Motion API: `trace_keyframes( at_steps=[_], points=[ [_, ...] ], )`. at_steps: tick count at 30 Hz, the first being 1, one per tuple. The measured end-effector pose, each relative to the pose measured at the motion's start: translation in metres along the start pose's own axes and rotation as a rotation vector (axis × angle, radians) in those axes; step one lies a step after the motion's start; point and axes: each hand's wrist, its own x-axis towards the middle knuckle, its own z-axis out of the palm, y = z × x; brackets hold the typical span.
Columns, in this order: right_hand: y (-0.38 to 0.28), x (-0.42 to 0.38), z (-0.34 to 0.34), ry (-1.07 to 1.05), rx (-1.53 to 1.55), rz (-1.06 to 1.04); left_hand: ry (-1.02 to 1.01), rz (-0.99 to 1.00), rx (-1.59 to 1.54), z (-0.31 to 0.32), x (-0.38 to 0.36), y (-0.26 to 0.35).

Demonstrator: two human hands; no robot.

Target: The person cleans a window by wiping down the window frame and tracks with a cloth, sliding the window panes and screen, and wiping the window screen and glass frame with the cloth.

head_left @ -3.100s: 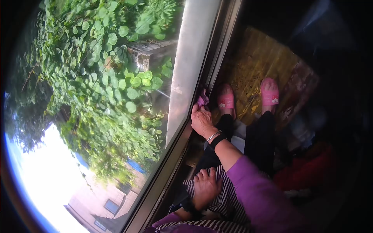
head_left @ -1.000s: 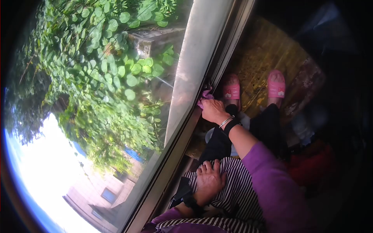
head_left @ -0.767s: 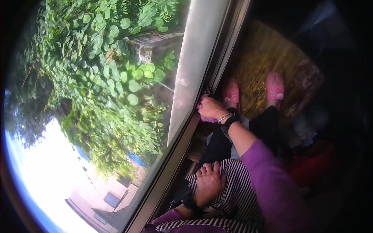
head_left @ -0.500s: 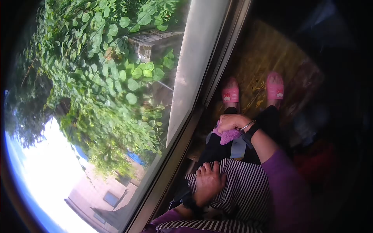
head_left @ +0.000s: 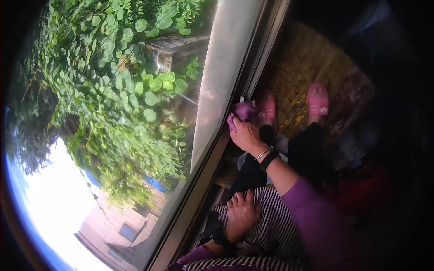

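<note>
My right hand (head_left: 246,135) grips a bunched purple cloth (head_left: 244,110) and presses it against the inner edge of the grey window frame (head_left: 225,67), low down near the floor. A bracelet and a dark band sit on that wrist, and the sleeve is purple. My left hand (head_left: 242,216) lies flat on my striped shirt (head_left: 271,226) at the waist, fingers spread, holding nothing.
Through the window pane (head_left: 135,99) I see green vines, a wall and buildings. My feet in pink slippers (head_left: 318,99) stand on a yellowish floor (head_left: 303,63) beside the frame. A red object (head_left: 361,189) lies in the dark at the right.
Half a second ago my right hand was pulled back over my legs with the cloth. It has moved out again to the window frame, near the left slipper. My left hand stayed put.
</note>
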Motion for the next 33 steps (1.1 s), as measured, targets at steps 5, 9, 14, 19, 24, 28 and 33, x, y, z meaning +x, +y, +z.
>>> trace_keyframes(
  at_steps=[5, 9, 14, 19, 24, 28, 33],
  points=[
    [0.003, 0.012, 0.01, -0.12, -0.119, 0.085, -0.023, -0.027, -0.013, -0.001, 0.0, 0.001],
    [0.008, 0.024, 0.001, -0.249, -0.091, 0.056, -0.008, -0.017, 0.01, 0.001, 0.0, 0.001],
    [0.013, 0.036, 0.003, -0.254, 0.058, 0.055, 0.024, 0.008, 0.03, -0.003, -0.001, 0.001],
    [-0.004, -0.005, -0.027, -0.488, 0.005, 0.07, 0.034, 0.014, 0.02, -0.012, -0.001, 0.003],
    [0.027, -0.067, -0.033, -0.458, -0.064, -0.034, 0.049, 0.024, 0.012, -0.008, -0.001, 0.002],
    [0.017, -0.059, -0.06, -0.033, -0.057, 0.01, 0.056, 0.022, 0.001, -0.005, 0.0, 0.0],
    [-0.001, -0.034, -0.037, 0.232, -0.311, -0.138, 0.054, 0.02, -0.01, -0.002, -0.001, 0.001]
  ],
)
